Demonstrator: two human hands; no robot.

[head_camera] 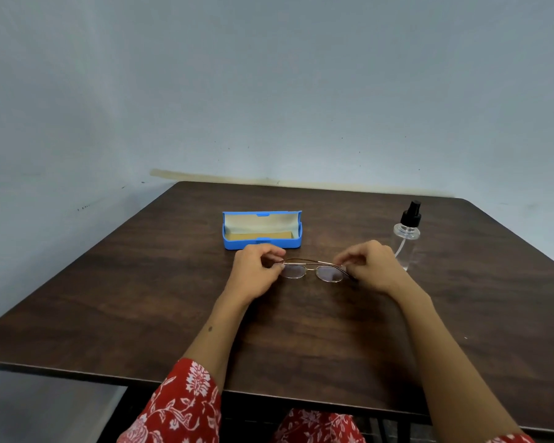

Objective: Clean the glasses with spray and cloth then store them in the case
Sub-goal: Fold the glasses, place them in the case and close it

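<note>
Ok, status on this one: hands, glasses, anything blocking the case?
Left hand and right hand each pinching one end of the glasses. Case open just behind. Spray bottle upright at right. Path clear.

You sit in a plain indoor room, likely a home corner, though nothing settles it. A dark wood-grain table (301,330) is pushed against a bare pale blue-grey wall (269,91) at 12 o'clock, its paint flecked with small dark marks. A red floral sleeve (179,407) suggests everyday clothing.
</note>
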